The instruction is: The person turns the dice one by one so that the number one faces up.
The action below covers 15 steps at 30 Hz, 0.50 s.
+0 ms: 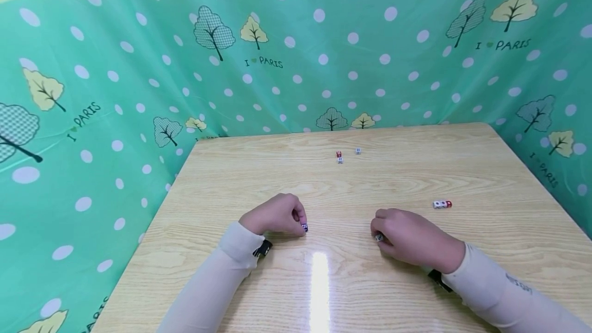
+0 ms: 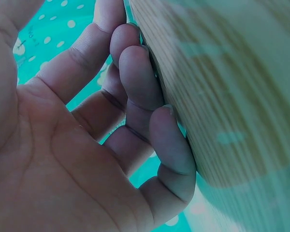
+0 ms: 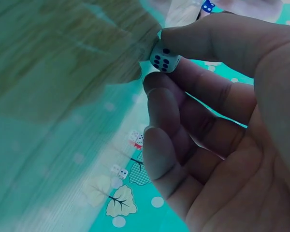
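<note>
Close to the middle of the wooden table (image 1: pixel 351 287), my left hand (image 1: pixel 276 213) pinches a small blue die (image 1: pixel 304 227) with white dots at the tabletop. In the left wrist view that hand's (image 2: pixel 63 154) curled fingers rest along the wood, and the die cannot be seen. To the right, my right hand (image 1: pixel 411 234) holds a white die (image 1: pixel 379 237) between thumb and fingers. The right wrist view shows the dark dots of this white die (image 3: pixel 165 59) at the fingertips, with the blue die (image 3: pixel 208 6) beyond it. A gap of bare wood separates both hands.
Beyond my right hand lies a short row of two white dice (image 1: pixel 438 204) and a red die (image 1: pixel 448 203). Farther back are another red die (image 1: pixel 339 154), a white die (image 1: pixel 339 160) touching it, and a separate white die (image 1: pixel 358 151). A green dotted cloth (image 1: pixel 296 66) hangs around the table.
</note>
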### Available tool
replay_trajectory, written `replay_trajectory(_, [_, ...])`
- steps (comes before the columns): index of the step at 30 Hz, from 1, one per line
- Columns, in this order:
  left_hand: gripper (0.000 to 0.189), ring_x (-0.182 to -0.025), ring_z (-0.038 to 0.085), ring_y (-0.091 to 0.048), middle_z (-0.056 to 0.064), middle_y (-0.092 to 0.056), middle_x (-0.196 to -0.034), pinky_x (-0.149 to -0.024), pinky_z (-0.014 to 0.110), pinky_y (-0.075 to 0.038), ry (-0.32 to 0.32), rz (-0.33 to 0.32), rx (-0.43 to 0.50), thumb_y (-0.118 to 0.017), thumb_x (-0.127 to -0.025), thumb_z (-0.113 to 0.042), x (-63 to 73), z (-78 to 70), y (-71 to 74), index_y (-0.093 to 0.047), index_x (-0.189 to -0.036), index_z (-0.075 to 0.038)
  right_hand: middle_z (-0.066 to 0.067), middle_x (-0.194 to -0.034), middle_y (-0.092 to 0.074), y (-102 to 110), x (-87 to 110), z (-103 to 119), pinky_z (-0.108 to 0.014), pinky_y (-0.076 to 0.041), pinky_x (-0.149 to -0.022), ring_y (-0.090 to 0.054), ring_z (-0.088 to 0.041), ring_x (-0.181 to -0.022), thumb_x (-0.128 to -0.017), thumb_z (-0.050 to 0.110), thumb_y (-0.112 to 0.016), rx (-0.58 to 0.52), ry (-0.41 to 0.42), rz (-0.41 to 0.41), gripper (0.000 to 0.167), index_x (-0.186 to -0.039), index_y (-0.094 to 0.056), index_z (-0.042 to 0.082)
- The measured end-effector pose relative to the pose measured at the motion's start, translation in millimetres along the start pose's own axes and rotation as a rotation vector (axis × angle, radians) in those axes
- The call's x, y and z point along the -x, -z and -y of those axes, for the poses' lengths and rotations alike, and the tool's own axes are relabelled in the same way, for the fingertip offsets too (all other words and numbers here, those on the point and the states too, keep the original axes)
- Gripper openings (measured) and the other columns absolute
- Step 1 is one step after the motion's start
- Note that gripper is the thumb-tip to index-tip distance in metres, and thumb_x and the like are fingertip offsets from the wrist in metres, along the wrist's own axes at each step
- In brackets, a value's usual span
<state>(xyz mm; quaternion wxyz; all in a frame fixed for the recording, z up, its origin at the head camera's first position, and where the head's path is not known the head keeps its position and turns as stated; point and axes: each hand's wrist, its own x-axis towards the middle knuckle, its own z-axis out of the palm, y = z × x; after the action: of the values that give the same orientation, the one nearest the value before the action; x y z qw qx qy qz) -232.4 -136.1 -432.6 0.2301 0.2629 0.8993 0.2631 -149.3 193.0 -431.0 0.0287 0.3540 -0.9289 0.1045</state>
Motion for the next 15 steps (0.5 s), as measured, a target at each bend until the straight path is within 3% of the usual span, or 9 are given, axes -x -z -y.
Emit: replay_trajectory(15, [0.013,-0.064,0.007,-0.055,-0.008,-0.068,-0.072,-0.061,0.025,-0.048,-0.005,0.002,-0.011,-0.084,-0.077,-0.014,-0.3,1.1,0.2,-0.073,-0.076,-0.020,0.018,-0.084,-0.058,7.2,-0.7,2.5,-0.022,-0.050,-0.066,-0.051,0.001,-0.072,-0.087,0.018,-0.078,-0.089,0.006,0.004,0.010,-0.089,-0.072,0.026])
